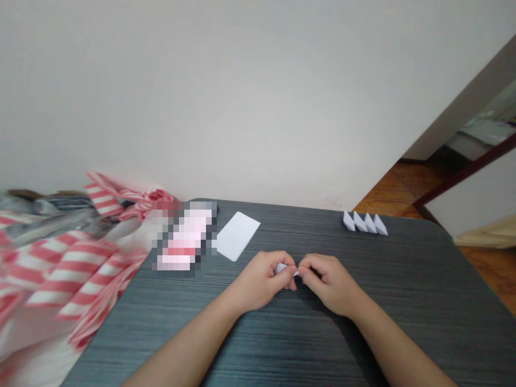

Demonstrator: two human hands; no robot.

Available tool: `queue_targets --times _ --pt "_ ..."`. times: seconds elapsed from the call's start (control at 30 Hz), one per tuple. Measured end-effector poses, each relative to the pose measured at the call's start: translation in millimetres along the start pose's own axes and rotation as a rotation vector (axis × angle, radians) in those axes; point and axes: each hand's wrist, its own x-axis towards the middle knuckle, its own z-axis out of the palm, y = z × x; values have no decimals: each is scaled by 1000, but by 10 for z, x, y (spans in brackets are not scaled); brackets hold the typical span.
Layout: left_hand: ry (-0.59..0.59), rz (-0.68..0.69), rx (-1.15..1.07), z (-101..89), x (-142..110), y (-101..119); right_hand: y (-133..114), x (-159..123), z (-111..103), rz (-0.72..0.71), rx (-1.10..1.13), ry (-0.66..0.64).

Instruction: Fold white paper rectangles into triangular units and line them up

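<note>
The paper piece point(287, 269) you are working sits pinched between your two hands, low over the middle of the bench point(403, 301), and only a sliver of white shows between your fingertips.

Start with the biggest hazard: the striped plastic bag point(68, 269) slumps across the left edge of the bench, close to your left forearm. Draw that elbow back carelessly and I judge you could drag the bag into your work.

Next, the flat white sheet point(237, 235) lies just beyond your left hand point(260, 282), loose on a smooth top; a sleeve-less brush of the wrist may slide it away.

The four folded paper triangles point(365, 222) stand in a row near the far right edge, well apart from you, yet light enough that a bump of the bench might topple them.

Smallest of all, your grip: the fingers of your left hand and of your right hand point(326, 285) are curled tight on the piece. Squeeze unevenly and the crease probably goes crooked, or the piece slips out.
</note>
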Motion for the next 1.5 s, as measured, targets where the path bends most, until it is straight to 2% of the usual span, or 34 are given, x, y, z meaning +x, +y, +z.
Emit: queue_targets --times 0.37,0.6,0.7,0.83,1.0,1.5 --pt "0 1 -21 15 0 -33 4 6 -7 9 1 10" --pt "69 15 -268 41 34 -116 25 -11 -29 41 25 81" --pt "68 11 -303 36 46 -112 50 -29 -37 78 26 140" --pt "63 -18 -252 23 42 -76 63 -38 -39 106 42 180" --pt "48 -36 -150 16 33 -73 65 -35 -33 115 58 168" --pt "18 -43 -148 7 27 0 32 -15 -47 118 58 100"
